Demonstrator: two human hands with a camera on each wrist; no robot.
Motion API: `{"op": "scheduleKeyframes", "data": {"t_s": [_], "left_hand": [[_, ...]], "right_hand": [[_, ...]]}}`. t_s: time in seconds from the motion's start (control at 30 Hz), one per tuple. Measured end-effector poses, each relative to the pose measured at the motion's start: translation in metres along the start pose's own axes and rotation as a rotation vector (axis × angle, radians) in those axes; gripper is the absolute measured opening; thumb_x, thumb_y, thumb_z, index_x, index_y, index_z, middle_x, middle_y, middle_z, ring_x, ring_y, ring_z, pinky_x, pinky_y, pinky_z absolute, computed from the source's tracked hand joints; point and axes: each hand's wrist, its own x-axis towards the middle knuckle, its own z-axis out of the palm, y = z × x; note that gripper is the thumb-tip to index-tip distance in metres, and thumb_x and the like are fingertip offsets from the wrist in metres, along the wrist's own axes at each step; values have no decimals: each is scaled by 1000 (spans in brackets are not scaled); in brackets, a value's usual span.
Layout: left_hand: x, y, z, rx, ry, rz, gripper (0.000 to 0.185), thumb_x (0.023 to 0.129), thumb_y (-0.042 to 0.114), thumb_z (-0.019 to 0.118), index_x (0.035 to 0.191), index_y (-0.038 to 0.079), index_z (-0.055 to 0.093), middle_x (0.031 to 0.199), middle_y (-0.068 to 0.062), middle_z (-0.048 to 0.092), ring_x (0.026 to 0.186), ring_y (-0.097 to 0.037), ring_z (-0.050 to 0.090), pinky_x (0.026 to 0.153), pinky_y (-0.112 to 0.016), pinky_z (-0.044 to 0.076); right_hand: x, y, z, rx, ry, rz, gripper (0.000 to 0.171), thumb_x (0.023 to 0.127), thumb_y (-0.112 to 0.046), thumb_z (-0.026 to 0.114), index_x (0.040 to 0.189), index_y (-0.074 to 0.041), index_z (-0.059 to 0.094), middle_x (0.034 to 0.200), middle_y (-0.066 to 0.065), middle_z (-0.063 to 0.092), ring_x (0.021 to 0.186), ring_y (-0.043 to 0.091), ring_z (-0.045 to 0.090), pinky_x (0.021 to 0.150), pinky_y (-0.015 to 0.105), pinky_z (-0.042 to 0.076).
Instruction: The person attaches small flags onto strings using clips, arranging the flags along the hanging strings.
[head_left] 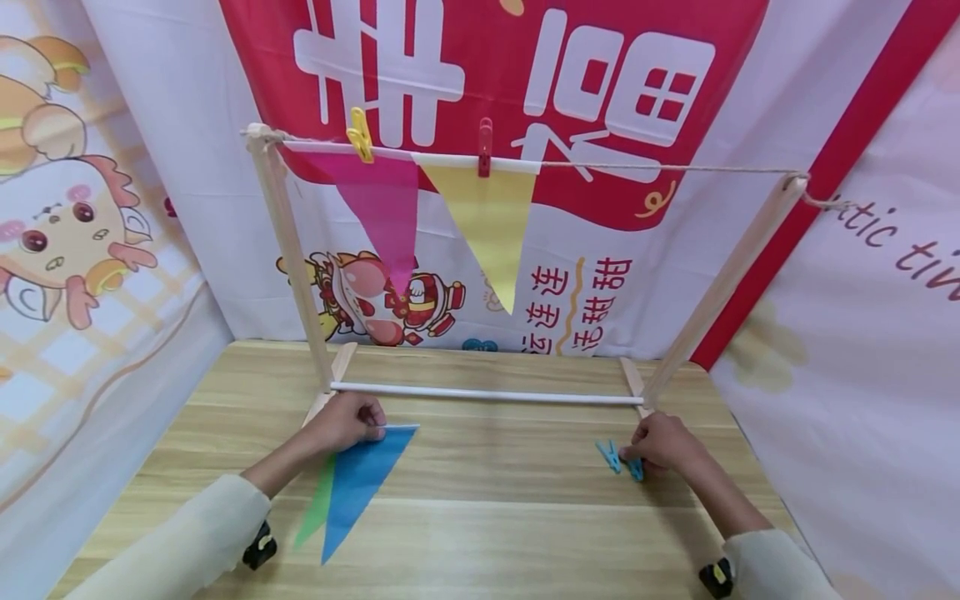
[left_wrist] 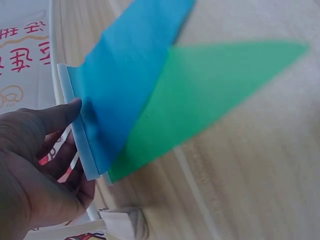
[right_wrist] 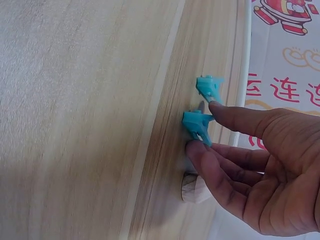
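With two flags pegged up, your left hand (head_left: 347,421) pinches the blue triangular paper flag (head_left: 360,475) while your right hand (head_left: 660,443) pinches a turquoise plastic clothes peg (head_left: 634,468), a green flag (head_left: 318,504) still waiting on the table.

- The green pennant (head_left: 318,504) lay mostly hidden under the blue pennant (head_left: 360,479) in the head view.
- In the left wrist view both flags were blurred, and the blue one ran off the top edge.
- The left hand (head_left: 347,421) covered the blue pennant's corner.
- The right hand (head_left: 663,444) partly hid one blue clothespin (head_left: 634,469).
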Motion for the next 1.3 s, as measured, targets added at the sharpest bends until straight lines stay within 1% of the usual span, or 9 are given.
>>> {"op": "scheduleKeyframes", "data": {"t_s": [0.17, 0.33, 0.47, 0.6, 0.77, 0.83, 1.03, 1.13, 1.3], "left_hand": [[-2, 8, -6, -49, -46, 66, 7, 101, 4, 82, 103, 4, 75, 92, -6, 73, 85, -19, 63, 74, -29, 53], [-2, 17, -10, -29, -87, 100, 10, 105, 8, 79, 110, 5, 71, 89, -5, 73, 82, -18, 63, 71, -30, 51], [-1, 22, -8, -7, -91, 115, 10, 106, 11, 78, 112, 8, 70, 87, -4, 71, 80, -17, 62, 69, -29, 49], [-1, 27, -5, -13, -74, 107, 9, 108, 12, 77, 113, 10, 70, 91, -5, 71, 82, -18, 62, 70, -31, 49], [-1, 32, -2, -33, -59, 85, 11, 109, 10, 75, 119, 9, 72, 97, -6, 73, 88, -20, 64, 75, -33, 52], [-3, 35, -1, -37, -56, 80, 14, 109, 10, 75, 122, 8, 73, 99, -7, 73, 90, -20, 64, 76, -34, 53], [-4, 41, 1, -40, -62, 71, 16, 109, 11, 75, 125, 9, 75, 102, -6, 74, 93, -20, 65, 79, -34, 54], [-3, 41, 1, -39, -60, 83, 16, 109, 12, 76, 124, 9, 76, 100, -6, 74, 91, -20, 64, 78, -34, 54], [-1, 43, 2, -29, -57, 94, 15, 109, 13, 75, 123, 8, 78, 99, -5, 74, 91, -19, 64, 79, -34, 54]], "right_hand": [[3, -2, 1, -5, -7, 18, 27, 94, -25, 92, 85, -7, 75, 64, 2, 62, 57, 15, 58, 56, 27, 46], [4, -2, 2, -19, 5, 24, 27, 93, -24, 93, 84, -6, 75, 65, 3, 63, 58, 16, 59, 56, 27, 47], [3, -3, 0, -45, 16, 21, 28, 91, -26, 95, 85, -5, 77, 71, 4, 66, 62, 17, 61, 57, 27, 49], [3, -4, -3, -58, 8, 4, 27, 92, -25, 95, 89, -4, 79, 77, 6, 69, 68, 18, 64, 59, 29, 54], [2, -2, -7, -33, -56, -18, 22, 96, -21, 89, 94, -2, 79, 83, 8, 72, 74, 19, 68, 65, 35, 65], [3, -2, -9, -24, -85, -22, 19, 98, -19, 86, 98, -1, 80, 87, 8, 73, 78, 20, 69, 68, 37, 66], [2, -5, -15, -19, -119, -72, 25, 102, -17, 75, 114, 4, 80, 100, 11, 75, 90, 22, 67, 76, 37, 62], [0, -7, -17, 15, -120, -91, 26, 107, -18, 72, 115, 6, 79, 98, 11, 73, 90, 22, 66, 76, 35, 58], [-1, -8, -20, 95, -121, -93, 26, 113, -19, 69, 111, 6, 77, 86, 6, 66, 82, 19, 63, 72, 33, 56]]}}
